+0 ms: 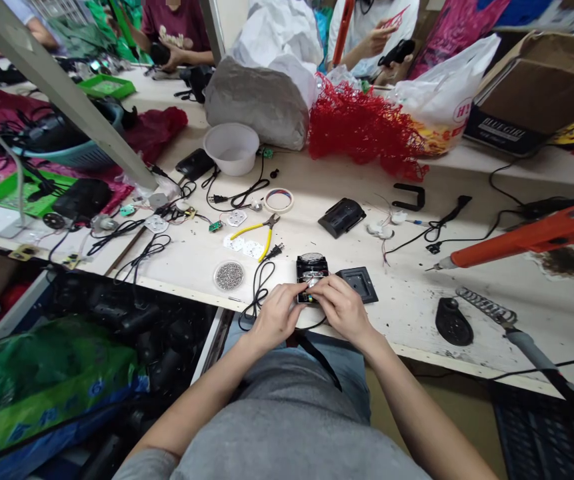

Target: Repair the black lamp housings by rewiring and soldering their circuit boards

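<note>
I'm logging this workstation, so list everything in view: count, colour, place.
Open housing: one, black, front centre
Square panel: one, black, right of housing
Housing shell: one, black, centre
Parts dish: one, silvery, left of centre
Pliers: one, yellow, left of centre
Tape roll: one, whitish, centre
Bowl: one, white, centre
Wrapped bundle: one, grey, back centre
Netting: one heap, red, back centre
Carton: one, brown and navy, back right
Power screwdriver: at least one, orange, right
Soldering iron: one, grey, front right
Trays: at least two, green, left
Basket: one, blue, left
Sack: one, green-blue, lower left
Cables: many, black, scattered
People: at least two, maroon and white tops, back
Left hand: one, bare, at housing
Right hand: one, bare, at housing
</note>
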A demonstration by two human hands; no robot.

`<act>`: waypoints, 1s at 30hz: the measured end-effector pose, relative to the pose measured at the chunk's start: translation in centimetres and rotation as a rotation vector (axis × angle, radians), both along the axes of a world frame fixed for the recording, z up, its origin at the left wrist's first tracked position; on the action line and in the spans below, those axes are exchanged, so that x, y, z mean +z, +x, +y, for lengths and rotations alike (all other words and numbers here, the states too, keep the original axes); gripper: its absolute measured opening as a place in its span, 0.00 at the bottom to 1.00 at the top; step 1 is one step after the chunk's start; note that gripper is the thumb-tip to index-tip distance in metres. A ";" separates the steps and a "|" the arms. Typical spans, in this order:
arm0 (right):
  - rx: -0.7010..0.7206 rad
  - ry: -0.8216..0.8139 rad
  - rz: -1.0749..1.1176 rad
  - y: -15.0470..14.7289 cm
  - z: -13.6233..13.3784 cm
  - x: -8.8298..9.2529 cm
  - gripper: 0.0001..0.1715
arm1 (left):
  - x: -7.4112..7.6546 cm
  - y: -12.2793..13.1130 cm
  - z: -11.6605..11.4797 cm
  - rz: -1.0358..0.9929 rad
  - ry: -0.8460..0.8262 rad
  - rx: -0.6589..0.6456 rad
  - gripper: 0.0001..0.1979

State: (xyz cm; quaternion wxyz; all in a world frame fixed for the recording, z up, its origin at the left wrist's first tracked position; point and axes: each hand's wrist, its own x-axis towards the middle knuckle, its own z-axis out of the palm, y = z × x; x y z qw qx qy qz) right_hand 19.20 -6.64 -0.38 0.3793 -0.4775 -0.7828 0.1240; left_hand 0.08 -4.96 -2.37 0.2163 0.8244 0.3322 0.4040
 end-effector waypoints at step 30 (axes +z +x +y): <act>-0.586 -0.136 0.111 -3.9 -6.9 -2.6 0.23 | -0.1 0.7 0.7 0.209 0.150 -0.048 0.11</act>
